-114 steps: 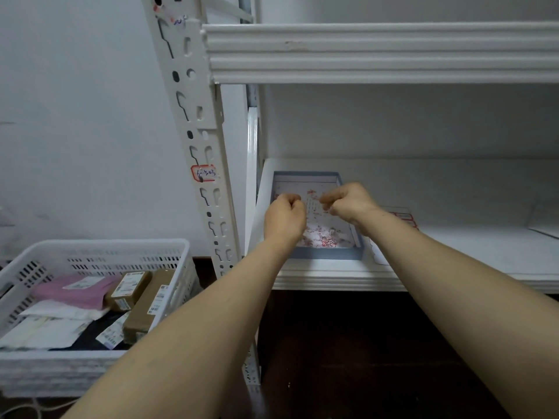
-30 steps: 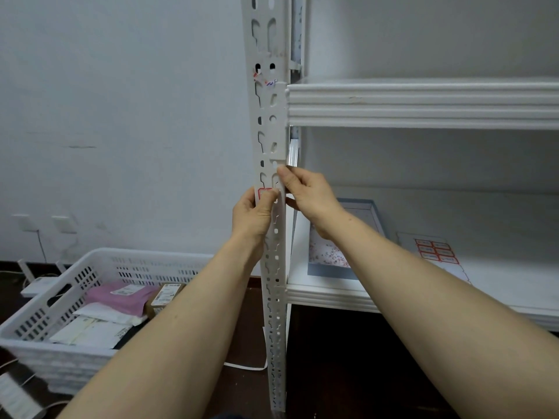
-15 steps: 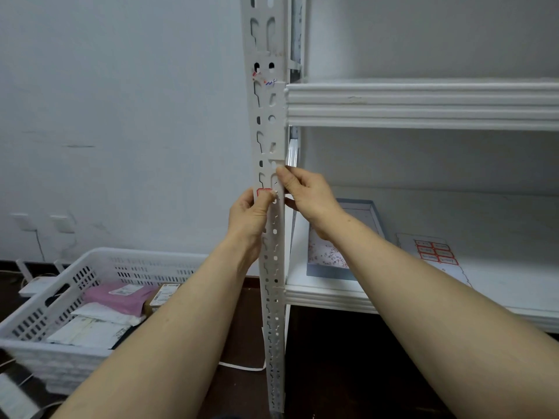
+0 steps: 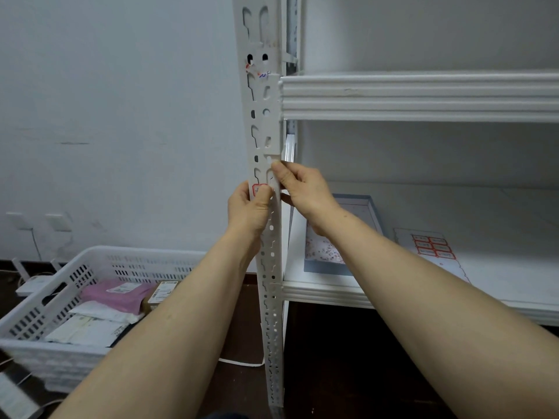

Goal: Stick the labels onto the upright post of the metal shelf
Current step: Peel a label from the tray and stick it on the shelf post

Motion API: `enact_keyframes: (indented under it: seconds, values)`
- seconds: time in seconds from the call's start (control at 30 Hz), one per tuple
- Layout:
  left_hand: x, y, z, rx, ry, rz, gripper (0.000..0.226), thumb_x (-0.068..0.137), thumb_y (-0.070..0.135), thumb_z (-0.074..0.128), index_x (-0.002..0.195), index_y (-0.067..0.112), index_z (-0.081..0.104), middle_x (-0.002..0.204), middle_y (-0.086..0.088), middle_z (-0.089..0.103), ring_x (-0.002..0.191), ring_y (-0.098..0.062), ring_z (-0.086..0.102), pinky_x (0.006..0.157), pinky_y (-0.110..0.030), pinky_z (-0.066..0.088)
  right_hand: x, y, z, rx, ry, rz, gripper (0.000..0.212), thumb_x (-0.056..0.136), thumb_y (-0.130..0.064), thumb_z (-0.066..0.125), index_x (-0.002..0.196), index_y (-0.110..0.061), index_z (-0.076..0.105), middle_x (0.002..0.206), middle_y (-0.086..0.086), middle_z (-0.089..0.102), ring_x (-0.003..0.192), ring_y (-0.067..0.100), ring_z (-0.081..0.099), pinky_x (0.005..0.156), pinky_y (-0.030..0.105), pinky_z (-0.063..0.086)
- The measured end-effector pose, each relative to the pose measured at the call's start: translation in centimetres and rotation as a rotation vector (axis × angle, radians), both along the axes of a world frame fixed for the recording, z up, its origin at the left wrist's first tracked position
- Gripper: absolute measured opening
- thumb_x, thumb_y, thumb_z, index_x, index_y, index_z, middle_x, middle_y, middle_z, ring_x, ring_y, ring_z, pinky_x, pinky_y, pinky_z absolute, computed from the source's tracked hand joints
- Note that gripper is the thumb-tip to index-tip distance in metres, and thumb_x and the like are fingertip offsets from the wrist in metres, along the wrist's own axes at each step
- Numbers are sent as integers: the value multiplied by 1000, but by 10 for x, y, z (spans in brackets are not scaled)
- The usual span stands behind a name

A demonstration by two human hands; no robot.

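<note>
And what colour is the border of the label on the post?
Red, on the white label stuck on the post; head view.

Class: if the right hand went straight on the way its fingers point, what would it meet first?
The post, just left of the right hand; its fingertips seem to touch it now.

Dim, even, cool indoor light with soft shadows; wide-angle bowing at the edges; lower-left corner slightly blurred.
</note>
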State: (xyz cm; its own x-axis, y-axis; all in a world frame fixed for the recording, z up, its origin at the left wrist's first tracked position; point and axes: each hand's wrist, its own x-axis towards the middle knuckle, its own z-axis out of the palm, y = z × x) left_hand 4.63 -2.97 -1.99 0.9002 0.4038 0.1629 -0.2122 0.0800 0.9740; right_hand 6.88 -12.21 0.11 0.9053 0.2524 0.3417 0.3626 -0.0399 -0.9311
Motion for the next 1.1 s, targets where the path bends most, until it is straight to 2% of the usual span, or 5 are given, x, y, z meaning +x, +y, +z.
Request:
enact_keyframes:
  seconds: [0.27,0.4,0.57,0.77,1.1]
  values:
    - [-3,16,-3,51,20,-115,10,88,18,59,95,16,66,89,-1,68,83,-13,61,74,-26,48,-3,0,2,18,2,10,18,96,-29,50,86,-29,65,101,11,70,105,33,63,96,48,49]
    - [-2,14,-4,61,7,-70,4,87,18,61,84,16,63,80,-1,63,74,-14,57,67,-24,46,-4,1,0,27,-1,1,18,95,-32,52,84,-29,66,109,27,64,108,43,57,95,56,46]
    - [-1,7,-2,166,-27,8,16,88,11,54,74,17,50,64,5,48,56,-5,42,44,-6,36,-2,1,0,29,1,1,15,95,-31,52,87,-30,65,104,11,70,105,32,63,95,49,50]
    - [1,8,-6,304,-50,9,5,91,16,51,87,15,49,73,6,49,64,-6,45,59,-20,38,-1,2,0,11,-10,-19,16,95,-31,52,86,-30,66,104,12,70,104,33,64,94,50,49]
    - [-3,18,-6,230,-8,-82,14,90,21,60,101,13,60,85,4,65,78,-7,61,65,-17,46,-2,2,0,17,-15,-13,17,95,-34,52,85,-30,65,108,24,65,106,41,60,93,55,48]
